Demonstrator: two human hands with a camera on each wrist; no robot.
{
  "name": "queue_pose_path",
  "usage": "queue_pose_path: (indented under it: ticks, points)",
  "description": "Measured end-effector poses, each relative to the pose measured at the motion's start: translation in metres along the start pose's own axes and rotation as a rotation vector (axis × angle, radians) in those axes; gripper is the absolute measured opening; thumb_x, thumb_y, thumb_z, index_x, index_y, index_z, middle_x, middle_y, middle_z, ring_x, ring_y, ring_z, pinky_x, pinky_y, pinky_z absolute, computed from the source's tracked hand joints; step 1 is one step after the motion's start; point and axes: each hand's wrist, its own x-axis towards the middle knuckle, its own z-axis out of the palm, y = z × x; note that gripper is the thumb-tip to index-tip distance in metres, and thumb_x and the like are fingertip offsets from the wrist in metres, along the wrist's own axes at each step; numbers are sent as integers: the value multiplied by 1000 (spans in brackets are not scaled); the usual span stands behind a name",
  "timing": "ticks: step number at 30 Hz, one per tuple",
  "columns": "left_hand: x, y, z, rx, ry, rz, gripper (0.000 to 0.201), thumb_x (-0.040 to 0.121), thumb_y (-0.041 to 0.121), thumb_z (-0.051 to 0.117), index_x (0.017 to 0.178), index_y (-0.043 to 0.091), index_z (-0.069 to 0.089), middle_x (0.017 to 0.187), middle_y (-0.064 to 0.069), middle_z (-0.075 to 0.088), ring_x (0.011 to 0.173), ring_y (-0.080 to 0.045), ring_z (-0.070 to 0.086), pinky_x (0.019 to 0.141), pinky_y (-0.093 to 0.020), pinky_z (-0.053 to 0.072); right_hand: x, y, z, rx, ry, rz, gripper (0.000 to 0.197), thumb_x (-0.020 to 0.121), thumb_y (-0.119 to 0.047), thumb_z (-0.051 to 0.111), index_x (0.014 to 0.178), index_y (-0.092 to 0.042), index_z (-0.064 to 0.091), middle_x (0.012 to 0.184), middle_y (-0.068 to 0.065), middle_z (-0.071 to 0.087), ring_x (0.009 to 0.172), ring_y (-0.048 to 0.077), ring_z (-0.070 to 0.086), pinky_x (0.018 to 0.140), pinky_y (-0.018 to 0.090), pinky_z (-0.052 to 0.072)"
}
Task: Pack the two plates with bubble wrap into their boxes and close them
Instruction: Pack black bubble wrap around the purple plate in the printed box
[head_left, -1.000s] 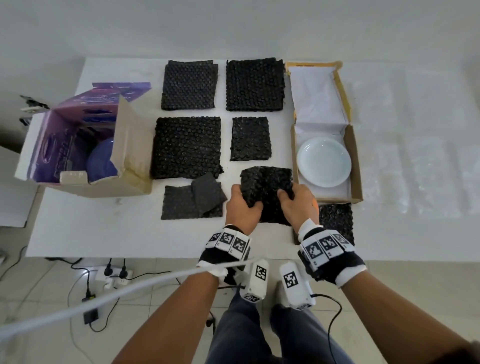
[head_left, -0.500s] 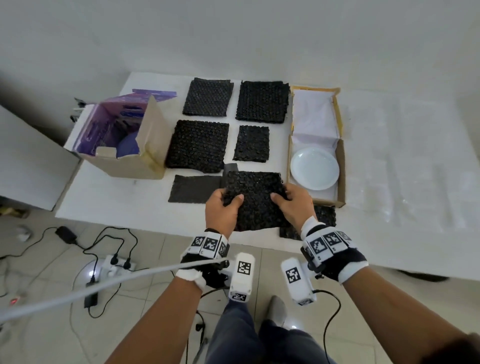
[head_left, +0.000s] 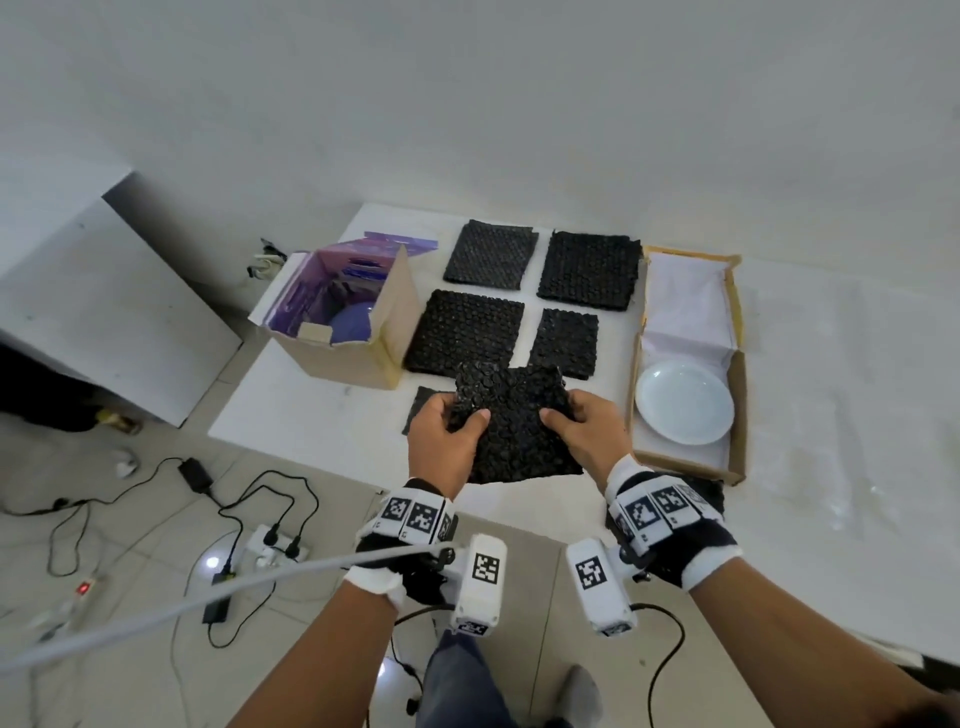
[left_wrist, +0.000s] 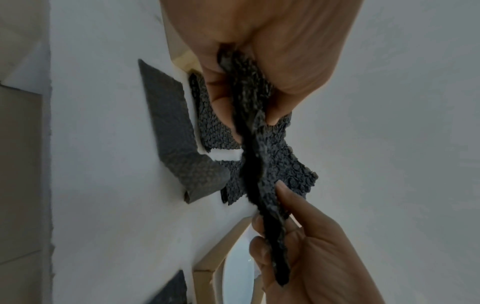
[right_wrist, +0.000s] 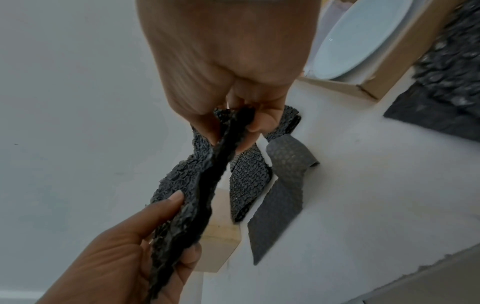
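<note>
While no writing reads, left hand (head_left: 447, 441), right hand (head_left: 587, 431) pinch bubble wrap sheet (head_left: 519, 421).

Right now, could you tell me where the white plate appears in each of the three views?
Head: white plate lies in the flat box, right of centre.
Left wrist: a pale sliver of it at the bottom edge.
Right wrist: top right corner.
Shared landmark: the held bubble wrap sheet.

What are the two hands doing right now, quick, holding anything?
Left hand: closed on the left edge of the black bubble wrap sheet, lifted off the table.
Right hand: closed on the same sheet's right edge.
</note>
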Motion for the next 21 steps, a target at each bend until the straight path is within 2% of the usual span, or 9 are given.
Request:
queue_pose_path:
  ticks: [3, 5, 8, 11, 13, 15, 17, 19, 21]
  points:
    - [22, 4, -13, 22, 11, 21, 21, 73, 26, 74, 87, 19, 60, 88, -5, 69, 86, -23, 66, 84, -43, 53, 12, -19, 18, -16, 14, -30, 31, 84, -21, 67, 60, -19, 47, 61, -2, 52, 62, 16, 50, 60, 25, 39]
    - [40, 8, -25, 32, -1, 33, 20, 72, 28, 75, 83, 23, 59, 86, -4, 69, 83, -22, 66, 83, -44, 53, 23, -34, 32, -22, 27, -47, 33, 83, -21, 67, 59, -20, 45, 60, -3, 48, 59, 12, 45, 56, 23, 35]
    - [74, 16, -46, -14, -20, 25, 26, 64, 36, 73, 82, 22, 60, 85, -5, 71, 82, -22, 68, 81, -46, 55, 43, -57, 56, -10, 47, -78, 30, 80, -22, 71, 63, -12, 48, 62, 3, 47, 61, 16, 43, 60, 30, 36]
    - [108, 21, -70, -27, -27, 31, 23, 67, 31, 74, 83, 22, 60, 87, -6, 72, 82, -24, 69, 80, -48, 55, 65, -80, 81, -20, 42, -81, 38, 78, -22, 72, 60, -13, 40, 60, 3, 41, 59, 16, 38, 59, 31, 34]
    - [128, 24, -86, -12, -26, 46, 17, 73, 23, 75, 83, 22, 60, 87, -8, 71, 82, -24, 68, 80, -49, 54, 80, -91, 98, 16, 45, -76, 40, 73, -30, 74, 62, -6, 44, 62, 8, 46, 60, 18, 43, 59, 39, 39]
    - [145, 30, -102, -9, -20, 65, 15, 77, 18, 74, 85, 18, 61, 87, -8, 71, 82, -24, 68, 80, -49, 54, 95, -98, 115, 73, 44, -73, 50, 63, -45, 71, 71, 0, 50, 67, 20, 55, 64, 20, 49, 67, 49, 49]
    - [161, 34, -118, -4, -19, 77, 15, 78, 16, 73, 88, 17, 62, 89, -7, 71, 83, -22, 68, 81, -47, 55, 109, -106, 132, 124, 36, -68, 55, 57, -52, 68, 73, -2, 53, 77, 27, 60, 66, 20, 52, 72, 52, 51]
    - [175, 38, -133, -6, -6, 85, 16, 78, 17, 73, 88, 21, 61, 90, -6, 71, 85, -21, 68, 82, -46, 55, 115, -124, 146, 148, 28, -81, 50, 57, -51, 68, 71, -5, 53, 71, 20, 59, 66, 19, 52, 71, 51, 51]
    - [189, 42, -147, 1, 26, 104, 17, 78, 19, 73, 91, 18, 62, 91, -6, 71, 85, -22, 68, 81, -46, 55, 118, -146, 160, 130, 7, -113, 40, 63, -44, 70, 70, -7, 56, 71, 16, 62, 66, 24, 55, 72, 50, 51]
